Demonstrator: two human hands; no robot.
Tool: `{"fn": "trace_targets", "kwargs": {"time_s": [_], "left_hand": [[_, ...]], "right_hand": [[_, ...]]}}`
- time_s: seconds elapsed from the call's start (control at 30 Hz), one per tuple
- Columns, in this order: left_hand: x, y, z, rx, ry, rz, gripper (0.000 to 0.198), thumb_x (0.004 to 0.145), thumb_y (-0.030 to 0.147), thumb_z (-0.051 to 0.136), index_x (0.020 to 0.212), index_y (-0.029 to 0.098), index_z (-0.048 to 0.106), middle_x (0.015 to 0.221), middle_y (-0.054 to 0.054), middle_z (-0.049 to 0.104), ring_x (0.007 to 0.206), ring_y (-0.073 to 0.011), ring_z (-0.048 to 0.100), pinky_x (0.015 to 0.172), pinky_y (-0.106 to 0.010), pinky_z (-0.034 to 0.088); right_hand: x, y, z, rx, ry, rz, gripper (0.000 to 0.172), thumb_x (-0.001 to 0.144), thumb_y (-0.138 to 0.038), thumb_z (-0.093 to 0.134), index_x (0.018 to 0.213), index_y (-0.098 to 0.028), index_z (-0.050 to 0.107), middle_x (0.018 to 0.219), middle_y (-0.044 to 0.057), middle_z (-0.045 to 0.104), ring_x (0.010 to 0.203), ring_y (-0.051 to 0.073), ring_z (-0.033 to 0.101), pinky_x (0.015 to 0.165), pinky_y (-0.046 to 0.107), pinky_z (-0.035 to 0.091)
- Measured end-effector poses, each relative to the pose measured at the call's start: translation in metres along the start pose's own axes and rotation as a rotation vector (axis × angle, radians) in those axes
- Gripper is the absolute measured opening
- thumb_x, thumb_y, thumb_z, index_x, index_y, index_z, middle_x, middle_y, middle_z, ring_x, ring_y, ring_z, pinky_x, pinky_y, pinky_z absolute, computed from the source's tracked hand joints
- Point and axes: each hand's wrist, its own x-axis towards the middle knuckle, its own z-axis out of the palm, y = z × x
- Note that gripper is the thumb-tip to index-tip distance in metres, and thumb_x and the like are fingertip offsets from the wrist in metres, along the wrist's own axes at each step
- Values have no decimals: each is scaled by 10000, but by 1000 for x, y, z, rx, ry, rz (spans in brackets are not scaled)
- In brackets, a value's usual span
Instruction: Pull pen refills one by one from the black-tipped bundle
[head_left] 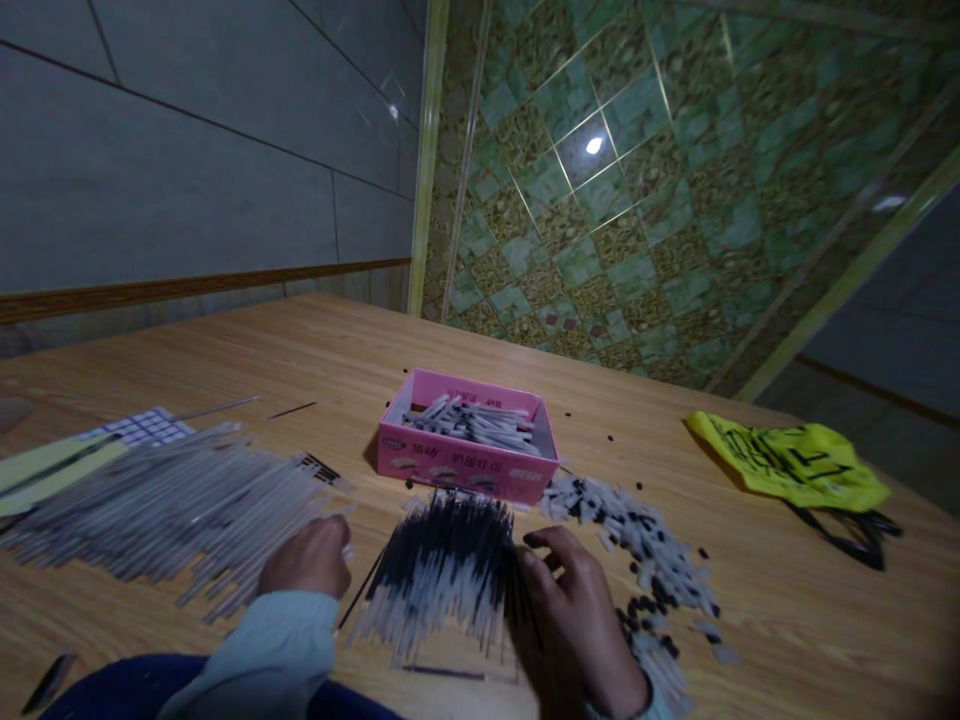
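My left hand [309, 558] rests on the wooden table [787, 600] with its fingers curled, at the right edge of a big heap of clear pen tubes [165, 505]. What its fingers hold is hidden. My right hand [574, 610] lies with fingers bent against the right side of a fanned bundle of dark ink refills [442, 575]. A pile of small grey and black caps [637, 545] lies just right of that hand. A pink cardboard box [469, 465] with several finished pens stands behind the refills.
A yellow printed bag [791, 460] with black handles lies at the right. Printed sheets [142, 428] and a yellow-green strip [52, 465] lie at the far left. Grey tiled wall and green patterned floor lie beyond the table's far edge.
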Motion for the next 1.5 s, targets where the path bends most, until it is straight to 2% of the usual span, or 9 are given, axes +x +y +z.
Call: {"fn": "trace_targets", "kwargs": {"time_s": [0.3,0.53,0.7,0.8,0.93,1.07,1.2,1.37,1.5], "left_hand": [[-2,-1,-11,-64,-28,57,182,713,198,511,795,225,670,924,-121,693,861,-290,636,683,-359,436],[-8,10,-21,-121,102,37,248,753,232,498,900,222,698,981,-112,679,872,-292,624,694,-367,449],[-19,21,-37,-534,480,305,210,792,295,510,818,203,697,923,-54,688,904,-223,606,827,-317,457],[-27,32,-38,-957,584,244,174,735,334,613,813,197,688,862,-40,701,812,-197,636,776,-304,502],[-30,46,-28,-1512,237,62,307,701,351,656,956,183,632,779,-12,680,694,-168,647,522,-237,527],[-27,52,-18,-1971,-126,-119,250,690,214,673,922,139,616,651,12,640,566,-101,620,391,-133,453],[-24,51,-14,-2162,-299,-219,313,701,-66,522,931,115,635,783,-45,695,665,-68,652,571,-111,518],[-22,49,-11,-2284,-409,-383,324,788,-67,417,894,141,642,803,-14,702,728,-69,673,521,-84,508],[-21,50,-6,-2271,-400,-413,267,824,-28,418,903,128,620,781,-4,700,694,-78,680,481,-107,517]], "right_hand": [[-5,29,-9,-258,-156,82,144,668,-164,590,786,-186,669,776,46,670,716,194,607,616,249,406],[-14,11,-8,-429,-261,88,83,672,-188,601,711,-210,671,723,49,699,688,203,633,561,249,362],[-22,2,-4,-712,-367,114,134,694,-200,569,676,-193,702,728,134,725,690,273,668,523,285,340],[-25,7,-2,-726,-384,107,158,670,-144,551,682,-191,702,739,132,728,703,270,677,530,281,347],[-27,13,2,-732,-362,104,176,693,-158,513,656,-181,683,722,142,721,679,272,673,507,284,332],[-24,12,0,-692,-284,140,135,672,-187,528,625,-185,654,677,139,706,626,263,648,498,291,307],[-19,1,-14,-402,-201,186,175,732,-242,474,586,-193,557,573,73,621,545,198,564,487,275,282],[-24,-18,-21,336,-482,163,117,643,-153,474,572,-209,400,511,-51,404,499,105,420,477,211,298],[-35,-22,-12,543,-597,236,77,654,-139,499,627,-188,447,546,-57,416,501,74,383,468,175,297]]}}
